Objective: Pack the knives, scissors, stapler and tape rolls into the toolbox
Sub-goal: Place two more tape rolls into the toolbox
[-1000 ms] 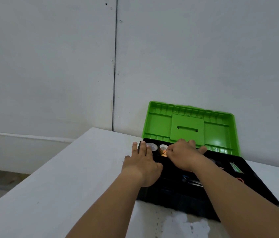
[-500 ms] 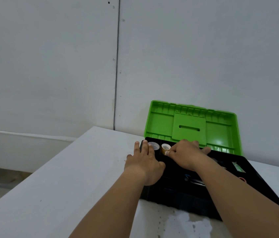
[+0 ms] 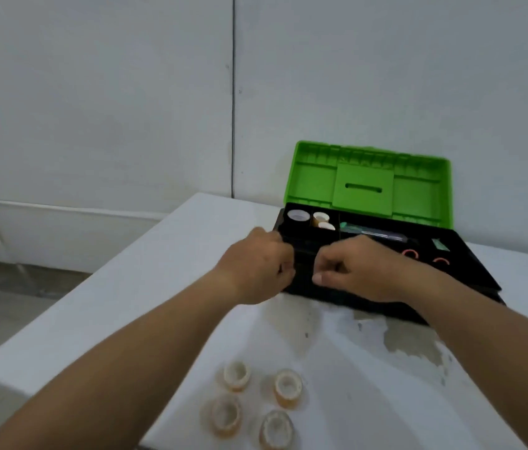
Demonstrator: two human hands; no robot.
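White tabletop (image 3: 126, 303) fills the frame, and near its front edge four tape rolls (image 3: 257, 397) lie flat in a loose square, not yet packed. They look like light, stiff rings of slick tape, so a pinch through the core or across the outer wall should lift each one easily. Moving right, the left hand (image 3: 254, 266) curls at the toolbox's (image 3: 470, 271) front left corner, fingers bent against the black wall; whether it grips anything beyond the box I cannot tell. Right beside it, the right hand (image 3: 358, 271) is closed loosely, thumb out, over the front rim, with nothing visible in it. Up in the back left compartments sit a white roll (image 3: 298, 216) and two small rolls (image 3: 323, 221). Further right, a long tool (image 3: 373, 231) lies along the back, then red scissor loops (image 3: 424, 256). Behind them the green lid (image 3: 369, 183) stands open against the wall.
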